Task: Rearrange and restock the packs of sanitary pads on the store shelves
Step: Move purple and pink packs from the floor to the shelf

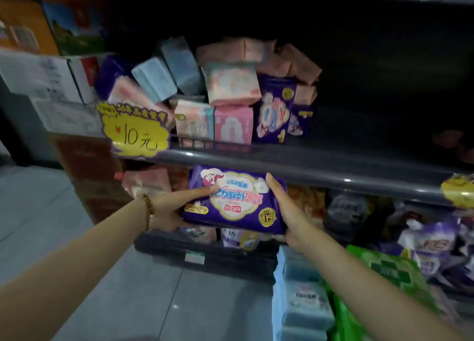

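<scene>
I hold a purple pack of sanitary pads (237, 199) in front of me, just below the edge of the grey shelf (295, 167), its print upside down. My left hand (177, 202) grips its left end, thumb on the front. My right hand (287, 209) grips its right end, thumb along the side. On the shelf above lies a loose heap of pink (232, 85), blue (154, 80) and purple (274, 109) packs behind a low wire rail.
A yellow price sign (136, 133) hangs on the shelf edge at the left. The right part of that shelf is dark. The lower shelf holds more packs (425, 238). Blue packs (300, 299) and a green pack (392, 271) stand at lower right. Boxes (43, 79) are stacked at the left.
</scene>
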A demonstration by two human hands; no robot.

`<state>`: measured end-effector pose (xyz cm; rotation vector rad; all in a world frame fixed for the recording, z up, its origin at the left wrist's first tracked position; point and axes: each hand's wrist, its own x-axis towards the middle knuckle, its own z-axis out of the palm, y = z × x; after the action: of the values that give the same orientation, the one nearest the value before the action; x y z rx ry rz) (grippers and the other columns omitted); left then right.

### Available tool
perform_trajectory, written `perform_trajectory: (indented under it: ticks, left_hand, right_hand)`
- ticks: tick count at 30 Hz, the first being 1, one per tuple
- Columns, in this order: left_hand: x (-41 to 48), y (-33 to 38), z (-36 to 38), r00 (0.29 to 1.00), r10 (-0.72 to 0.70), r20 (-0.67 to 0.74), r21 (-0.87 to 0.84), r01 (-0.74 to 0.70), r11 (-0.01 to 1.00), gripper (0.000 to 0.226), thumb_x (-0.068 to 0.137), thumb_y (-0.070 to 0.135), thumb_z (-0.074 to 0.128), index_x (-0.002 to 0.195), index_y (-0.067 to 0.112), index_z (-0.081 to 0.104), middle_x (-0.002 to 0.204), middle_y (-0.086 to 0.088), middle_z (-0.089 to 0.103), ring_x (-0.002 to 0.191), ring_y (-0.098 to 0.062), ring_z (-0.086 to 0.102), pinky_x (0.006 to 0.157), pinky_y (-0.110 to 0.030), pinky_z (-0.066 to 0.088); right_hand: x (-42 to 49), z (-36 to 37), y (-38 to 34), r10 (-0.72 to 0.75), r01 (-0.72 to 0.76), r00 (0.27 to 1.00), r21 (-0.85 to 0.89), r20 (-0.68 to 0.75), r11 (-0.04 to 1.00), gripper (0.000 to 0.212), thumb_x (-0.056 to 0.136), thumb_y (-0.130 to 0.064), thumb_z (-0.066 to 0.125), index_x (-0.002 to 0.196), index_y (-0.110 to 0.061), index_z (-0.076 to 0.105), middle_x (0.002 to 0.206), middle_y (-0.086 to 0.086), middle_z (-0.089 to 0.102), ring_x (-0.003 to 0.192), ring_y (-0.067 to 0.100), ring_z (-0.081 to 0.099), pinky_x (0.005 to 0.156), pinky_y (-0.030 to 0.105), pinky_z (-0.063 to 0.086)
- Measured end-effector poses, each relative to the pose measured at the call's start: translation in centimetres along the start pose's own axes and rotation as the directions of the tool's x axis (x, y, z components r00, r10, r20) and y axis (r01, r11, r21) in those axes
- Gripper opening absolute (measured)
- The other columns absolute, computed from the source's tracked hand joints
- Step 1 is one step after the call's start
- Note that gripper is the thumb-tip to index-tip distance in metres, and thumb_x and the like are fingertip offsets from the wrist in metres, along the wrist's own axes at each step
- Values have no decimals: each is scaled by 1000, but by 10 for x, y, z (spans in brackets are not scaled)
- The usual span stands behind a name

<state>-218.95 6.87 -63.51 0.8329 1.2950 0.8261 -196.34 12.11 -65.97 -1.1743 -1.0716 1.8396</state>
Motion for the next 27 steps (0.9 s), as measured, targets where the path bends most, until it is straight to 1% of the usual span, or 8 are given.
perform_trajectory:
  ticks: [5,9,11,16,19,22,24,27]
  left_hand:
    - [18,-78,-14,971,-223,-83,-54,219,974,30,77,38,69,97,15,66,80,-4,75,62,-15,70,49,-28,55]
    - [50,-142,-25,903,-419,-93,-107,409,906,44,67,45,71,98,15,67,84,-8,74,78,-23,66,68,-34,53]
    - [68,-173,-28,872,-477,-113,-125,464,877,47,65,47,73,97,14,66,82,-10,74,82,-27,64,74,-37,51]
    - [113,-239,-21,813,-577,-82,-168,559,812,55,63,48,75,103,12,64,86,-11,74,80,-25,66,67,-36,53]
    - [137,-272,-10,796,-597,-95,-206,571,795,54,66,48,74,105,11,61,87,-10,74,80,-23,66,64,-35,54]
    - [161,-302,1,799,-587,-128,-252,546,799,65,66,50,74,117,13,57,99,-10,71,85,-23,66,64,-33,54]
    - [176,-316,7,811,-565,-153,-316,501,806,74,67,47,75,128,13,51,108,-11,69,86,-22,67,53,-28,55]
    - [193,-325,17,836,-522,-169,-308,459,833,63,82,41,67,133,11,45,118,-13,64,84,-18,64,45,-20,52]
  right_hand:
    - [18,4,91,186,-183,980,52,-64,982,85,54,-70,71,126,-24,59,107,6,73,97,25,71,85,42,57]
    - [37,-5,153,370,-369,926,19,-77,929,97,45,-71,75,128,-25,57,104,6,74,90,23,73,78,38,59]
    - [46,-14,179,450,-453,887,2,-104,892,81,61,-64,74,127,-20,58,99,6,75,78,18,73,63,29,58]
    - [72,-43,246,577,-581,799,30,-166,813,75,60,-63,77,120,-19,63,98,7,75,89,23,72,68,32,58]
    - [85,-58,275,576,-589,762,50,-296,806,74,62,-64,77,118,-20,60,98,7,74,87,23,72,63,30,58]
    - [101,-71,301,471,-526,751,14,-463,851,85,56,-74,74,123,-25,56,110,6,70,97,25,67,83,39,58]
    - [107,-78,311,362,-457,751,-39,-552,889,71,72,-69,66,127,-26,54,119,5,66,104,25,64,92,42,54]
    - [114,-85,328,279,-429,711,-84,-646,899,74,75,-73,59,136,-33,49,134,1,58,121,26,54,107,46,41]
